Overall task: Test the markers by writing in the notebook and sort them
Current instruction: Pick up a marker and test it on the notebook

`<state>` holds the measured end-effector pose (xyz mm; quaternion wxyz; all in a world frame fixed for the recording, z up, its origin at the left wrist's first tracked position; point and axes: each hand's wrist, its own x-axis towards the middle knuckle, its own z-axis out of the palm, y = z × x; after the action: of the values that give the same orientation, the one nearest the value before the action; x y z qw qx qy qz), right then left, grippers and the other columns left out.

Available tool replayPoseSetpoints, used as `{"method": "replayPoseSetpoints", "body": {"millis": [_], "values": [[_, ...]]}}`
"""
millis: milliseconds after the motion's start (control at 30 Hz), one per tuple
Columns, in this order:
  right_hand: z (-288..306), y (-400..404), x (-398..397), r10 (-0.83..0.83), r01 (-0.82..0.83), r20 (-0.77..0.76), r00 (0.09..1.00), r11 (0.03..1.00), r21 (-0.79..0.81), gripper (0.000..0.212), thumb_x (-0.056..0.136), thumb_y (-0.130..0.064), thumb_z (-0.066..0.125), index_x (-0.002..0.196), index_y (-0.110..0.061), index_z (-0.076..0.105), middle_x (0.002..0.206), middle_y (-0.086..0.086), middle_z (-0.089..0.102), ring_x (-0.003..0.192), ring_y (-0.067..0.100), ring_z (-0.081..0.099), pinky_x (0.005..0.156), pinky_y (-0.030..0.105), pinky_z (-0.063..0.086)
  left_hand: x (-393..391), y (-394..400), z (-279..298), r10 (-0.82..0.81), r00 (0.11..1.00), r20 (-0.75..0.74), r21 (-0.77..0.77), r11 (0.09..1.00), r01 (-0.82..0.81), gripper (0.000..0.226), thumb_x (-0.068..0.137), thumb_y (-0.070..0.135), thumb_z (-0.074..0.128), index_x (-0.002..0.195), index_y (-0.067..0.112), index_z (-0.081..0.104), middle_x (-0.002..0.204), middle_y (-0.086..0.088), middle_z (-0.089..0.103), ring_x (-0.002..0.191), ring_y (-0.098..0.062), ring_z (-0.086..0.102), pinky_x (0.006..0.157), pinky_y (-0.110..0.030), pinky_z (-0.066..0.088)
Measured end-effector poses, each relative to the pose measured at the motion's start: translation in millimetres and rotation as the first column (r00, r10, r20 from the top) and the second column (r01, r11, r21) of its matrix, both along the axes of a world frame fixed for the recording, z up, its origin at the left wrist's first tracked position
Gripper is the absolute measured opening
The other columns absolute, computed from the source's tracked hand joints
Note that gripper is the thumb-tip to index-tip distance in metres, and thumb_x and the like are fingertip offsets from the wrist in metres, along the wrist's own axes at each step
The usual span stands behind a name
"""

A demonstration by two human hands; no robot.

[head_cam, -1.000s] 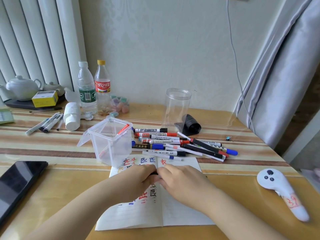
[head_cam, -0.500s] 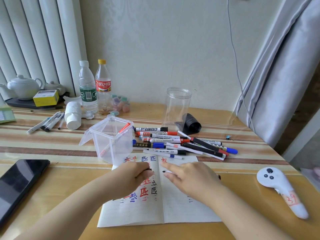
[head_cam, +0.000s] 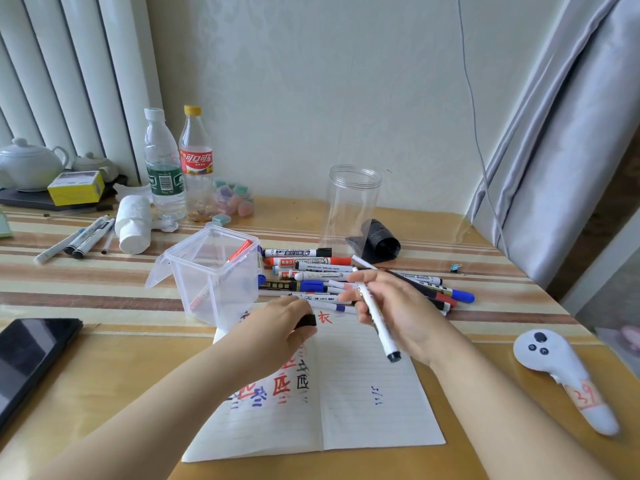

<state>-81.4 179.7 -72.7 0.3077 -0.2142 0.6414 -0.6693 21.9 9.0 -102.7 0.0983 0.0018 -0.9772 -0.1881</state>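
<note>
An open lined notebook (head_cam: 363, 410) lies in front of me with red, blue and black test marks on its left page. My right hand (head_cam: 394, 310) grips a white marker (head_cam: 377, 323), uncapped, raised over the right page with its black end pointing down toward me. My left hand (head_cam: 277, 327) holds the black cap (head_cam: 306, 322) above the left page. A pile of markers (head_cam: 332, 271) lies just beyond the notebook. A clear square box (head_cam: 214, 271) with a red marker inside stands at the notebook's far left corner.
A tall clear jar (head_cam: 349, 206) and a black roll (head_cam: 377, 240) stand behind the pile. Two bottles (head_cam: 180, 164), a white roll and several pens (head_cam: 83, 237) sit far left. A dark phone (head_cam: 31, 355) lies left, a white controller (head_cam: 561, 368) right.
The hands were together on the capped marker. They pulled apart: the left keeps the cap, and the right lifted the marker up and turned it over the right page.
</note>
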Motion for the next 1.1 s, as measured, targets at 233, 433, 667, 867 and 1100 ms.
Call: {"method": "replayPoseSetpoints", "body": {"millis": [233,433,667,867,1100], "values": [[-17.3,-8.9,-11.2,0.022,0.054,0.258,0.966,0.957,-0.284,0.021,0.091,0.004,0.045,0.103,-0.008,0.058,0.069,0.010,0.062,0.054,0.009,0.055,0.054,0.017,0.052,-25.0,10.1,-16.1,-0.017,1.000,-0.023,0.024,1.000,0.018,0.024,0.095,0.032,0.040,0.111,0.017,0.050,0.111,0.002,0.053,0.102,-0.014,0.046,0.079,-0.020,0.036],[-44.2,-20.4,-19.4,-0.189,0.203,-0.152,0.970,0.976,0.082,0.031,0.098,-0.038,0.037,0.091,-0.016,0.058,0.048,0.000,0.043,0.041,0.010,0.034,0.047,0.021,0.028,-39.8,11.8,-40.9,0.013,0.999,-0.046,-0.017,1.000,-0.014,0.046,0.088,0.045,0.026,0.117,0.019,0.051,0.120,0.005,0.052,0.112,-0.015,0.042,0.095,-0.023,0.030],[-61.4,-22.8,-29.1,-0.264,0.365,-0.459,0.848,0.920,0.146,0.029,0.089,-0.018,0.058,0.063,-0.012,0.046,0.045,-0.011,0.048,0.046,0.000,0.041,0.052,0.023,0.032,-41.2,7.6,-48.0,0.004,0.998,-0.068,0.030,1.000,-0.002,0.074,0.071,0.054,0.005,0.117,0.021,0.052,0.124,0.008,0.051,0.117,-0.013,0.041,0.099,-0.023,0.029],[-68.1,-20.3,-34.6,-0.283,0.451,-0.578,0.765,0.877,0.167,0.027,0.081,-0.014,0.067,0.063,-0.011,0.046,0.042,-0.012,0.044,0.042,0.003,0.037,0.043,0.014,0.029,-40.7,6.8,-52.6,0.012,0.991,-0.130,-0.010,1.000,-0.013,0.040,0.080,0.040,0.031,0.093,0.019,0.063,0.095,0.005,0.065,0.092,-0.019,0.058,0.081,-0.028,0.044],[-73.1,-22.4,-35.1,-0.238,0.429,-0.606,0.759,0.883,0.190,0.030,0.082,-0.020,0.068,0.063,-0.011,0.047,0.042,-0.011,0.044,0.043,0.005,0.037,0.043,0.016,0.027,-39.4,7.4,-51.5,0.027,0.991,-0.132,-0.007,1.000,-0.028,0.032,0.079,0.038,0.037,0.085,0.018,0.062,0.082,0.005,0.063,0.080,-0.020,0.059,0.071,-0.030,0.047]]}}
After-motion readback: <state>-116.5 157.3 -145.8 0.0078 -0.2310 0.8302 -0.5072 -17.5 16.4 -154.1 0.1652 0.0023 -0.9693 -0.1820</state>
